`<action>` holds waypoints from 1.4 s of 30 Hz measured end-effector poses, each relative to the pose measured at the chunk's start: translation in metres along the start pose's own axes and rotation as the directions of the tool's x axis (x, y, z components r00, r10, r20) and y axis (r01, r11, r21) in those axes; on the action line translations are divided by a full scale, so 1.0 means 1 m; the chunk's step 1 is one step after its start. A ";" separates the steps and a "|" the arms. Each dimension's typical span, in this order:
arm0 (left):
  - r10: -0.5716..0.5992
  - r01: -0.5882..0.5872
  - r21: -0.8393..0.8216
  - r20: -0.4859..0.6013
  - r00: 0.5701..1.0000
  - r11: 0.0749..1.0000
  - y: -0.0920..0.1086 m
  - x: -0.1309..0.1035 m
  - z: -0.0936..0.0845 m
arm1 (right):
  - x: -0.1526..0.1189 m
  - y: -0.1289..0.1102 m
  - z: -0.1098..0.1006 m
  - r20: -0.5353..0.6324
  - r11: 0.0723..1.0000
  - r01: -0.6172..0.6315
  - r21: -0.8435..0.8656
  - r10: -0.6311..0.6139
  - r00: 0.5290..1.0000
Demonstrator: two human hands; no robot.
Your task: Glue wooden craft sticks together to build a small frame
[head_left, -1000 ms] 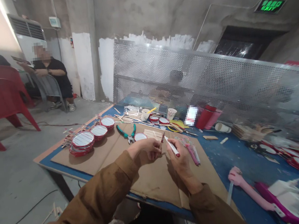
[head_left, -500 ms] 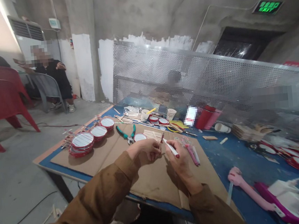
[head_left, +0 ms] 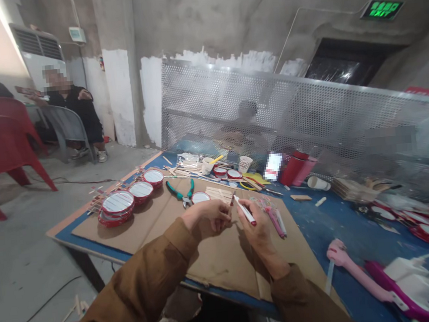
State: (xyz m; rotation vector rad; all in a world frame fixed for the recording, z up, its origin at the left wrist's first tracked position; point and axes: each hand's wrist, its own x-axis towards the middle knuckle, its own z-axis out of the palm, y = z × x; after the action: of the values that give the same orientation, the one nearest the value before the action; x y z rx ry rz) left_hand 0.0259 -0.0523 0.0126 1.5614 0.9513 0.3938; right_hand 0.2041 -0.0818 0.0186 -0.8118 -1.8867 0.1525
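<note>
Above the cardboard sheet (head_left: 228,275), my left hand (head_left: 212,215) pinches a thin stick (head_left: 232,199), dark reddish at its visible part. My right hand (head_left: 258,227) is closed around a white marker (head_left: 245,212) with a red end, its tip close to the stick. Whether the tip touches the stick is too small to tell. Just beyond my hands lie several pale wooden sticks (head_left: 217,193) and a round red-rimmed piece (head_left: 200,197). Teal-handled cutting pliers (head_left: 183,196) rest left of it. Pink pens (head_left: 276,222) lie right of my right hand.
Red-rimmed round pieces (head_left: 118,202) stand stacked on the left. Paper cups (head_left: 245,164), a lit phone (head_left: 273,167) and a red bottle (head_left: 294,168) line the back. A pink glue gun (head_left: 359,268) lies right, near white plugs (head_left: 408,277). A person (head_left: 78,110) sits far left.
Both hands stay almost in place, with the stick and marker still held close together. The stick's upper end has shifted slightly. The seated person's hands moved a little.
</note>
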 end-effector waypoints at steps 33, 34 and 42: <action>0.005 -0.005 0.037 0.009 1.000 0.999 0.000 0.003 -0.001 | 0.002 -0.005 -0.001 -0.016 1.000 -0.016 0.016 0.016 1.000; 0.007 -0.007 0.039 0.011 1.000 0.999 -0.001 0.004 -0.001 | 0.002 -0.005 -0.001 -0.012 1.000 -0.017 0.018 0.017 1.000; 0.008 -0.010 0.046 0.044 0.999 0.999 -0.003 0.007 -0.003 | 0.000 -0.003 -0.001 -0.044 0.998 -0.065 0.007 0.065 0.997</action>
State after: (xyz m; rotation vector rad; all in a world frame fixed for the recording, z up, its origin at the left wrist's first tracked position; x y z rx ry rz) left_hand 0.0269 -0.0448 0.0082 1.6100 0.9257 0.3446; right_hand 0.2032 -0.0843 0.0203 -0.8667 -1.8191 0.1787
